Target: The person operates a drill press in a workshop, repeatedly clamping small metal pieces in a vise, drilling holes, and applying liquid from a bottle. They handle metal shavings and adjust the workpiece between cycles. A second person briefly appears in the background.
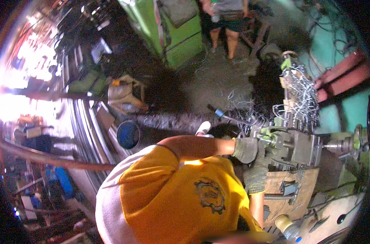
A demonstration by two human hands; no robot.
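Observation:
My left hand (pixel 245 151), in a grey knit work glove, reaches across to a metal-turning lathe (pixel 307 148) at the right. Its rounded back shows; the fingers look curled at the near end of the lathe's carriage, and what they hold is hidden. Just below, my right hand (pixel 255 177), in a matching glove, is bent up close against the left one. Its fingers also seem curled, on something I cannot make out. A green-grey tool holder block (pixel 272 136) sits right beside the gloves. Coiled metal shavings (pixel 300 93) heap on the lathe bed beyond.
A wooden board (pixel 300 183) below the lathe carries metal tools and a bottle (pixel 288 227). A blue-lined bucket (pixel 128 134) stands left of my arm, beside long metal bars (pixel 87 138). A person (pixel 225 24) stands beyond, near a green cabinet (pixel 183 42). Shavings litter the floor.

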